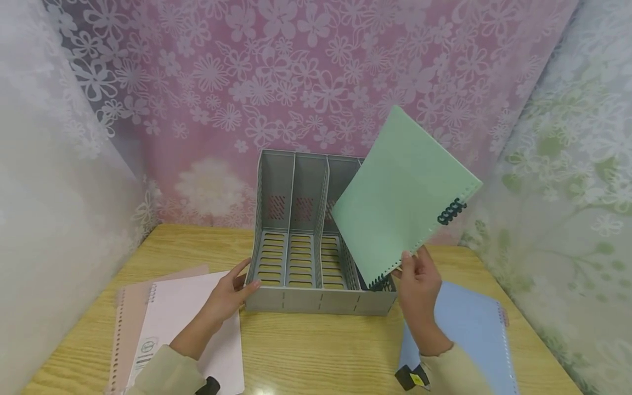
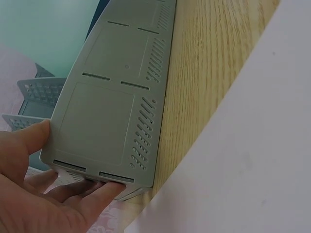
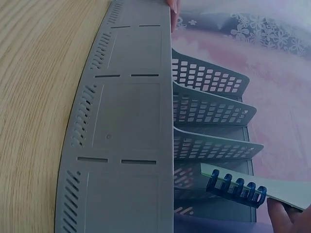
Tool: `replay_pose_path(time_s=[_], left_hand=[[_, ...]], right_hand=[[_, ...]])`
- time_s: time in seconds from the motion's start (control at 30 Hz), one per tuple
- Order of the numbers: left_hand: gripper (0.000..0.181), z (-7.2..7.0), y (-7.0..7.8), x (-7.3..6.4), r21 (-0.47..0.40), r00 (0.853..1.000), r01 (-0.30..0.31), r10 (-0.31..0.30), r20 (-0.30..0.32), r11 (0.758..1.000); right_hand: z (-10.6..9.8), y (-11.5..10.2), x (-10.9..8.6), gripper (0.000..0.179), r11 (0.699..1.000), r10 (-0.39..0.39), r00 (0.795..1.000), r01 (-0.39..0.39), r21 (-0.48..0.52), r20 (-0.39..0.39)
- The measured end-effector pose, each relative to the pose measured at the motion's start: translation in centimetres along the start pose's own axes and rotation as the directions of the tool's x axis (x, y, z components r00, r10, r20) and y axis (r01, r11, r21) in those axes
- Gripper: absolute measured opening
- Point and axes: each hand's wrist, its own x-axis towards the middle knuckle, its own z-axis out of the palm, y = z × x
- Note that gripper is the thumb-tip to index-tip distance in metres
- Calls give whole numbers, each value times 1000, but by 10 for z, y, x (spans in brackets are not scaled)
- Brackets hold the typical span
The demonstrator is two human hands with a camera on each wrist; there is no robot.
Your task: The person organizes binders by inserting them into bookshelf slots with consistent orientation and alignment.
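A grey file organizer (image 1: 316, 300) with several upright compartments stands mid-table. My left hand (image 1: 228, 296) grips its front left corner, thumb over the front edge and fingers round the side; the left wrist view shows the same hand (image 2: 53, 194) up close. My right hand (image 1: 419, 285) pinches a light green ring-bound notebook (image 1: 402, 192) by its perforated edge. The notebook is tilted, its lower corner at the organizer's rightmost compartment and hiding part of it. Dark binding rings (image 3: 235, 189) show beside the perforated dividers in the right wrist view.
Left of the organizer lie a pale pink notebook (image 1: 197, 318) and a tan one (image 1: 129, 323) partly under it. A blue notebook (image 1: 469, 323) lies at the right, partly covered by my right forearm. Flowered curtains (image 1: 306, 71) hang behind the wooden table (image 1: 316, 356).
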Motion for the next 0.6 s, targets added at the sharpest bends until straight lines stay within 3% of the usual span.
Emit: replay_pose_path(time_s=[0.2,0.4,0.6], left_hand=[[70,0,0,0,-29,1000,20,-20,-6,999],[71,0,-1,0,-49,999,33,-34,-8,998],[69,-1,2,0,-30,999,45,-45,-8,999]], right_hand=[[11,-17,-1,33,1000,6,1000,-6,-30,-6],[24,-29,-1,17,993,-20,999,14,-120,-50],[32,-5,3,19,991,21,996,-32,-127,-85]])
